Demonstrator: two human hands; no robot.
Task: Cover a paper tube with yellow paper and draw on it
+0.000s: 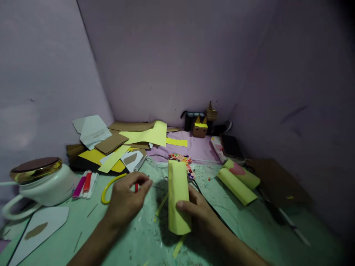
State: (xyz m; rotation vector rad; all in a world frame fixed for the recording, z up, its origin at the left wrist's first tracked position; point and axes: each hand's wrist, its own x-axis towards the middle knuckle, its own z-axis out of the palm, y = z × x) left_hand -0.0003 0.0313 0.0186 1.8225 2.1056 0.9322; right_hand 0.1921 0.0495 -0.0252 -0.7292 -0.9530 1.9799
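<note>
My right hand (196, 210) grips a yellow paper tube (177, 195) upright over the table, thumb across its front and fingers behind. To its left, my left hand (126, 197) is apart from the tube, with thumb and forefinger pinched together; what lies between the tips, if anything, is too small to make out. A small red piece (136, 187) shows in the gap of the curled fingers. Beside that hand lies a yellow curved loop (104, 192), partly hidden. Thin yellow paper strips (178, 247) lie beneath the tube. Two more yellow paper rolls (237, 186) rest at the right, one with a pink patch.
A white teapot-like vessel (52, 188) and several markers (86, 184) stand left. Paper and cardboard sheets (144, 136) are piled at the back, near a small cardboard box figure (200, 130). A phone-like dark slab (231, 146) and brown board (277, 181) lie right.
</note>
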